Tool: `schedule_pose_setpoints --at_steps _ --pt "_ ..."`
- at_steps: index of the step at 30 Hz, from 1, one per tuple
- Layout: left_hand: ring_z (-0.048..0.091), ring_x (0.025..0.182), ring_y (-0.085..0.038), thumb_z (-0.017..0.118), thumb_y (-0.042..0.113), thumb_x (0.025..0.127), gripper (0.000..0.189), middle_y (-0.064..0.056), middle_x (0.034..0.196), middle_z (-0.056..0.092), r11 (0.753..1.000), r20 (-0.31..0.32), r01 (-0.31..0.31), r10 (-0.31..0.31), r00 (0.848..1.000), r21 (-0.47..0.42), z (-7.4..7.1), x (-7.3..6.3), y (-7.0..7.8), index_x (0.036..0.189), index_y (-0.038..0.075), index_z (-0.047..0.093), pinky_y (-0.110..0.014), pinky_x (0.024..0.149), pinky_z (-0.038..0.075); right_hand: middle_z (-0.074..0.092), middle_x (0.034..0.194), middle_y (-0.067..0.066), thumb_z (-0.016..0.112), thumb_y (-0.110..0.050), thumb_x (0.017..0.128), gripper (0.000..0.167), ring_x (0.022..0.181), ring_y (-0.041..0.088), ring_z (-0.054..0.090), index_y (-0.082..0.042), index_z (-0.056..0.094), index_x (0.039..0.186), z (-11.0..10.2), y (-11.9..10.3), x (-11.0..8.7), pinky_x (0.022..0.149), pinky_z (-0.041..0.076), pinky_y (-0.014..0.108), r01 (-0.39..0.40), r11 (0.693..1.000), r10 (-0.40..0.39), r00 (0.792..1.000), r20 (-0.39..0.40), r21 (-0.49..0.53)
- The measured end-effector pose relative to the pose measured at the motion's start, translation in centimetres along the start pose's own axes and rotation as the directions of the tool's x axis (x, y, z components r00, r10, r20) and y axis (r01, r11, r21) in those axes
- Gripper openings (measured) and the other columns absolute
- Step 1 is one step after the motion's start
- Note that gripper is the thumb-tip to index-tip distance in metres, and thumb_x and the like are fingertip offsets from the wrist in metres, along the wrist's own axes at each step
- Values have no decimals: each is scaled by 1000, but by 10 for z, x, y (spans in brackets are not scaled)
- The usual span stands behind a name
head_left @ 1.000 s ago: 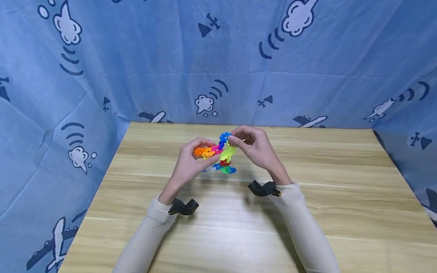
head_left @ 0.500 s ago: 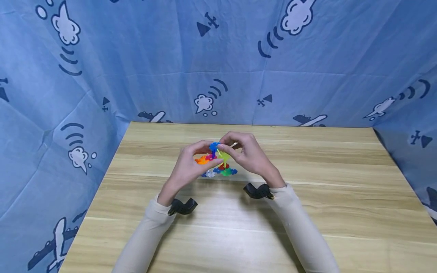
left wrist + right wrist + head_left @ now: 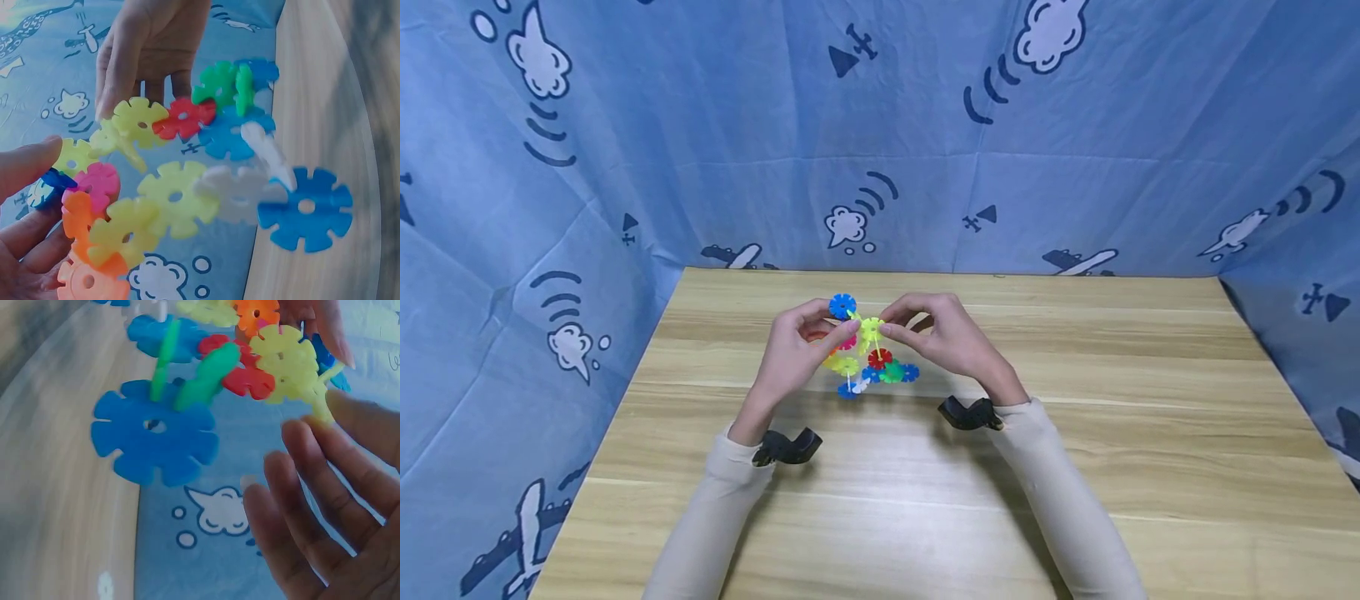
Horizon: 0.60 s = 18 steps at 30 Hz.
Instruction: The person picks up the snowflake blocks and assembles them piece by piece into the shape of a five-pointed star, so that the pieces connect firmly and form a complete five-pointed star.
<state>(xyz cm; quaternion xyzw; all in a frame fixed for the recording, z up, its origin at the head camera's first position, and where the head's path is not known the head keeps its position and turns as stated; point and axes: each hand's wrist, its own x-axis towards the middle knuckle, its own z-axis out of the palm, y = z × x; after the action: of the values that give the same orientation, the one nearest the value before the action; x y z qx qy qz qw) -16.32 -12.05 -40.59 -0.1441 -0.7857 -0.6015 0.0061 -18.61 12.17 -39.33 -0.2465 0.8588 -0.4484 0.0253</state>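
Note:
A linked chain of colourful flower-shaped snowflake discs hangs between both hands. My left hand (image 3: 796, 343) pinches its upper left part, with the blue disc (image 3: 842, 306) standing above the fingers and pink and orange discs partly hidden behind them. Thumb and index finger of my right hand (image 3: 946, 335) pinch a yellow disc (image 3: 871, 329) at the top right. Below these, a red disc (image 3: 880, 358) leads to a green disc (image 3: 209, 375) and a blue end disc (image 3: 155, 431). White discs (image 3: 240, 194) join another large blue disc (image 3: 305, 209) on the lower left branch.
The wooden table (image 3: 1000, 500) spreads beneath the hands. A blue printed curtain (image 3: 910, 192) stands behind it and at both sides. Black camera mounts (image 3: 788, 447) are strapped at the wrists over light sleeves.
The left hand has moved slightly left. The chain has turned: its top blue disc shifted left, and the right hand now pinches the yellow disc instead of touching near the blue one.

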Motion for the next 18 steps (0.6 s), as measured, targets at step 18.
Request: schedule_pose_setpoints --at_steps 18 --pt "77 82 -21 80 27 94 29 -12 104 78 999 -25 39 -39 999 -9 -9 2 -3 117 10 73 -25 65 59 76 100 14 73 -24 100 10 90 22 70 -14 75 101 3 11 3 80 62 38 -81 992 75 996 56 100"
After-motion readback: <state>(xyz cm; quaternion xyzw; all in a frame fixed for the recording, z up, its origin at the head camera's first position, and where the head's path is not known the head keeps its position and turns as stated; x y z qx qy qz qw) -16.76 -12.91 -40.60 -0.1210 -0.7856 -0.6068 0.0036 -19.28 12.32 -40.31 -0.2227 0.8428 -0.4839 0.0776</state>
